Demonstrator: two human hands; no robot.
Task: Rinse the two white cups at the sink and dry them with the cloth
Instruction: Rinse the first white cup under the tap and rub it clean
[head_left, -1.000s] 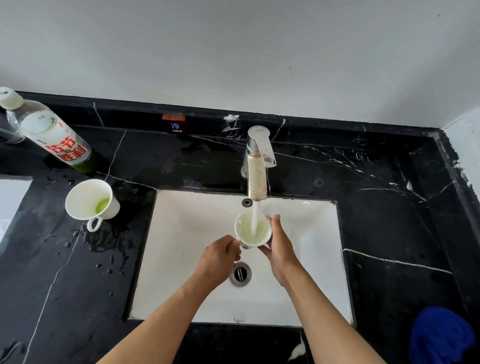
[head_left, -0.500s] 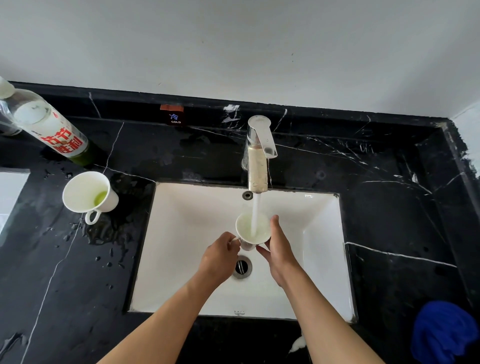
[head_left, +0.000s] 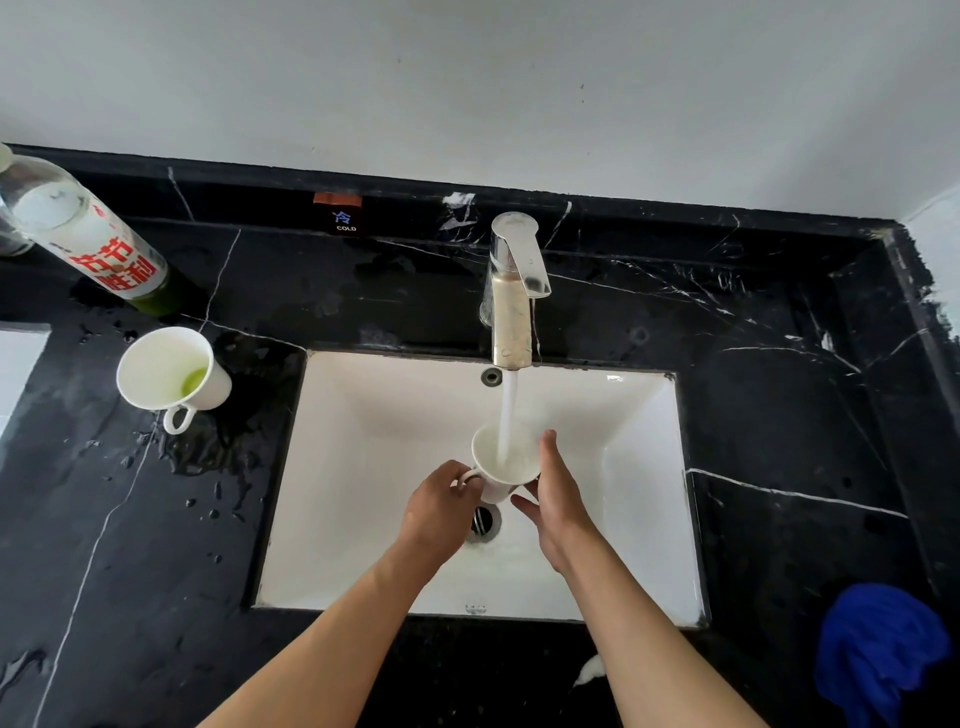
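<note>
Since earlier, liquid in the held cup (head_left: 506, 460) runs clearer. My left hand (head_left: 441, 512) pinches its handle, right hand (head_left: 558, 493) fingers flat alongside; overflow could loosen that grip.

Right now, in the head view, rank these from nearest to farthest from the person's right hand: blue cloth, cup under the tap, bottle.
1. Cup under the tap: touching the right hand.
2. Blue cloth: counter, lower right.
3. Bottle: far left, back of counter.
</note>
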